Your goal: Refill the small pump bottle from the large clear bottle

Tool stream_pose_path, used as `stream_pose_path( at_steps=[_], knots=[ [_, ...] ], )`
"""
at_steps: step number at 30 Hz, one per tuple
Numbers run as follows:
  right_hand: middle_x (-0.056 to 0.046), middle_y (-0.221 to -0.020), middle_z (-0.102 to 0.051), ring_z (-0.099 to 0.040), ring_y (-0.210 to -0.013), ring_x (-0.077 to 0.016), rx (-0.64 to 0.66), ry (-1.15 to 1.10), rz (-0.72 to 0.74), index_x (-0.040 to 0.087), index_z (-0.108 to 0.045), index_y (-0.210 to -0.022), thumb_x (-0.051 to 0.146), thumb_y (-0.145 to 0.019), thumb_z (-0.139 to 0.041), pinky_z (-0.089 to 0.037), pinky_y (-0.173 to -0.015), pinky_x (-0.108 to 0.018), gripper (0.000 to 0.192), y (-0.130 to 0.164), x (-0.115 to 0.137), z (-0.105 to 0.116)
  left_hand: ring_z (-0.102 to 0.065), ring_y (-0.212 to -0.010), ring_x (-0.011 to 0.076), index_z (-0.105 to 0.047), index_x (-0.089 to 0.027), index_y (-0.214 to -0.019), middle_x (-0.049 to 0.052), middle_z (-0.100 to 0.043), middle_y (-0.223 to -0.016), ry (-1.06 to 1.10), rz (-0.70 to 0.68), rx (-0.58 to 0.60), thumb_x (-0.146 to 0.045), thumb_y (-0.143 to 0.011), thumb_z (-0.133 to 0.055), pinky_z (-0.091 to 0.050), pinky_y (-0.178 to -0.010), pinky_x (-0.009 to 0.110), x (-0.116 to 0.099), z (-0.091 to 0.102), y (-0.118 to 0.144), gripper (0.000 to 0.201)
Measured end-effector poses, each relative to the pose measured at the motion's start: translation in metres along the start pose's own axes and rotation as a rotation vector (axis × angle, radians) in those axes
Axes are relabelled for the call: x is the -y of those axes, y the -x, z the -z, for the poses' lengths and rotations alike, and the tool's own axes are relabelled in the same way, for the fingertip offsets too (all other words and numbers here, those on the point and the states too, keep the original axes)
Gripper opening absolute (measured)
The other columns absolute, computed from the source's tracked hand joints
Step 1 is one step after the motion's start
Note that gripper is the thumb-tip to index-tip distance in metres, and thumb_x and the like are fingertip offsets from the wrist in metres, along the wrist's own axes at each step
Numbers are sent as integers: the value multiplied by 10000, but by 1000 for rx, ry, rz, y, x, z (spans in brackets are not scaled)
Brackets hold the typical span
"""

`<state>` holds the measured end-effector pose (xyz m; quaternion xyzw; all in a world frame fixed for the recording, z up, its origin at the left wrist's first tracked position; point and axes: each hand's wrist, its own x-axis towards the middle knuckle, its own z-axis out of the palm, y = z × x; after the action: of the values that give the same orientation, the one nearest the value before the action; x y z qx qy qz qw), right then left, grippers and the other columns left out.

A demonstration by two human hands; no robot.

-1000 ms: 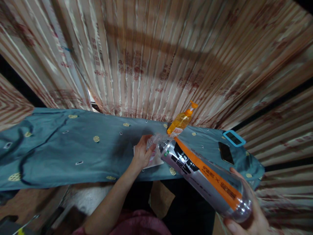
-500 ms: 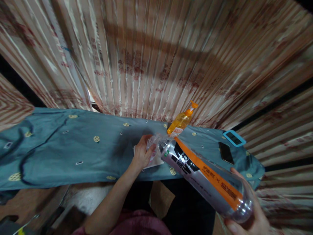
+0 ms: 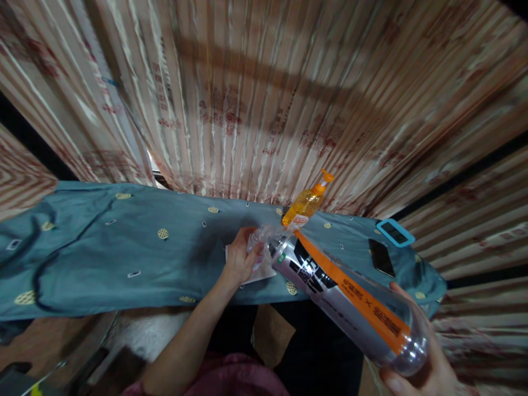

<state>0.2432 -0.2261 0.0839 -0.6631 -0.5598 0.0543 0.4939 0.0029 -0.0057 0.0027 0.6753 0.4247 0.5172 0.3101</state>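
Below the frame's centre, the left hand (image 3: 239, 258) grips a small clear bottle (image 3: 258, 242) standing on white paper (image 3: 264, 273). At lower right, the right hand (image 3: 429, 363) clasps the base of a large tilted bottle (image 3: 346, 300), its mouth meeting the small one's. Behind stands an orange pump bottle (image 3: 306, 203); a phone (image 3: 381, 257) lies on the blue cloth (image 3: 124, 253).

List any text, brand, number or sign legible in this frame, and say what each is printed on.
Nothing here reads clearly.
Large bottle, tipped in the right hand: orange stripe carries dark characters and an "X"-like mark, otherwise too blurred; large black lettering on the silver label, unreadable.
Orange pump bottle: white label with red print, too small.
Small clear bottle in the left hand: no text visible.
Curtain: red motifs, not legible as words.
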Motion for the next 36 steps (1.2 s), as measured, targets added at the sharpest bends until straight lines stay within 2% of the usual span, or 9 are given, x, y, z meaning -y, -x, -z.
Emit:
stream_pose_path(
  at_steps=[6,14,18,22,27,31,36],
  knots=[
    [-161,-1407,-644,-579,-1339,-447,7,-20,19,174,-471,-1553,764,-753,-725,-555,-1027,-487,1026,-1,2,0,-727,-1025,305,-651,-161,-1123,142,-744,-1064,-10,-22,-10,-696,-948,-406,-569,-927,447,0,-1,0,614],
    [-163,-1463,-608,-574,-1335,-467,11,-38,-33,180,-486,-1541,784,-719,-747,-520,-1063,-513,1053,0,3,1,-729,-1025,320,-648,-134,-1127,165,-741,-1063,7,-12,-4,-777,-924,-370,-572,-923,455,-2,0,0,729],
    [-158,-1498,-585,-555,-1363,-463,-1,-29,-24,180,-485,-1544,790,-727,-739,-520,-1064,-499,1050,0,4,1,-729,-1022,316,-646,-149,-1124,157,-744,-1063,2,1,1,-770,-923,-382,-569,-923,453,-2,0,0,704],
    [-155,-1549,-544,-545,-1382,-444,3,-64,-81,194,-461,-1560,778,-758,-725,-504,-1080,-507,1027,0,9,0,-725,-1034,309,-648,-170,-1117,143,-744,-1068,5,7,2,-755,-928,-388,-562,-939,444,-3,1,0,668],
    [-145,-1624,-461,-461,-1453,-456,-27,-100,-114,204,-494,-1527,819,-714,-738,-375,-1193,-562,1048,-1,14,-3,-723,-1036,311,-656,-166,-1119,148,-739,-1073,2,-1,6,-763,-924,-387,-561,-936,441,-3,1,0,683],
    [-141,-1617,-474,-422,-1483,-457,-36,-118,-121,202,-493,-1529,808,-703,-758,-297,-1239,-570,1058,-3,19,-4,-724,-1024,314,-656,-161,-1119,148,-739,-1063,1,-9,1,-768,-925,-381,-562,-931,448,-2,0,0,694],
    [-130,-1637,-449,-489,-1439,-437,-13,-102,-101,202,-500,-1529,785,-733,-752,-447,-1140,-496,1019,-6,14,2,-725,-1011,309,-658,-153,-1117,150,-739,-1055,2,-25,-11,-761,-938,-374,-563,-920,441,-2,-1,0,694]
  ],
)
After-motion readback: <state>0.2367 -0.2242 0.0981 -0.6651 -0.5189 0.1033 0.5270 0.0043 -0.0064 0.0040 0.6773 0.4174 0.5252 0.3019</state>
